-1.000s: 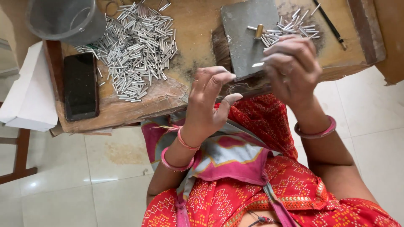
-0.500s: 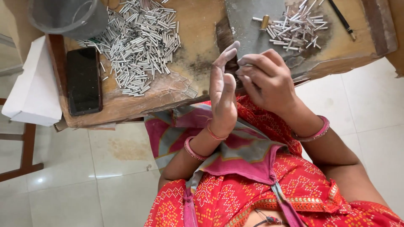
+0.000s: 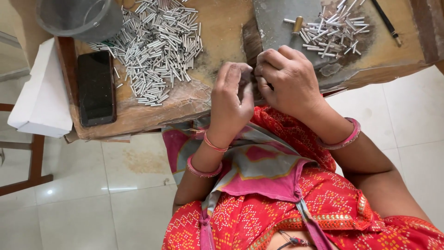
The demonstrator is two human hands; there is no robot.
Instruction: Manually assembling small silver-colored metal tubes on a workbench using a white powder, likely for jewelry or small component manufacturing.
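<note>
Hands have closed together: left hand [image 3: 233, 95] now meets right hand [image 3: 289, 81], grip contents hidden.

Bare wood [image 3: 222, 32] lies open mid-bench between the tube heap [image 3: 157, 51] and grey slab [image 3: 277, 23]; a phone [image 3: 96, 88] blocks the left edge. A bucket [image 3: 78, 16] fills the far-left corner.

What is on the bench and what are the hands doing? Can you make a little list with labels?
left hand: fingers curled, meeting the right hand at the bench edge
right hand: fingers pinched; what they pinch is hidden
big pile: short silver tubes, left of the hands
small pile: tubes on the grey slab
phone: dark, flat on the bench
bucket: grey, far left corner
</note>
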